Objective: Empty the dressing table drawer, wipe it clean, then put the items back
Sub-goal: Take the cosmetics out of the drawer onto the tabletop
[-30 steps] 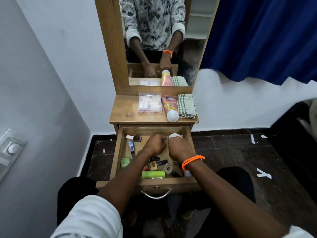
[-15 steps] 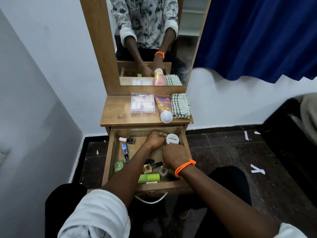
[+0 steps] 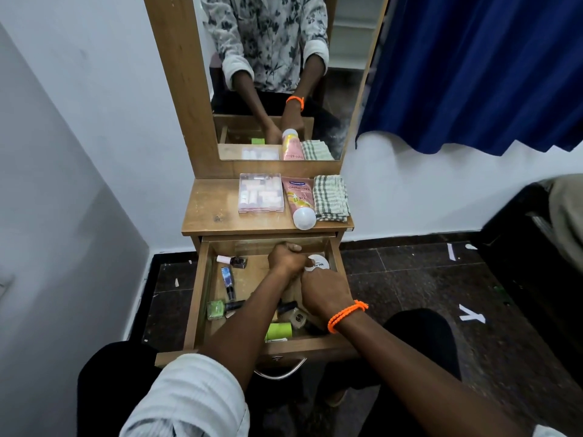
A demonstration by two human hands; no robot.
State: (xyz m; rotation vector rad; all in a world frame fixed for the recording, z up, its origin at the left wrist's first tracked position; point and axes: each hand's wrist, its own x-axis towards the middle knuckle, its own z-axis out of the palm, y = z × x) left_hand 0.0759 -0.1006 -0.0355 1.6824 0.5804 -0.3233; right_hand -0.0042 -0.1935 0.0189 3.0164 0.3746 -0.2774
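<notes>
Low in the middle of the frame the drawer (image 3: 202,298) stands pulled out. Our left hand (image 3: 285,258) is curled into a fist at its back; whether its fingers grip anything we cannot tell. Our right hand (image 3: 325,291) sits just beside it, fingers bent onto a white jar (image 3: 320,263) in the drawer's back right corner. Nail polish bottles (image 3: 235,261) lie scattered along the drawer's left. Above, on the bench (image 3: 214,212), rest a clear box (image 3: 260,193), a pink tube (image 3: 299,197) and a checked cloth (image 3: 331,197).
</notes>
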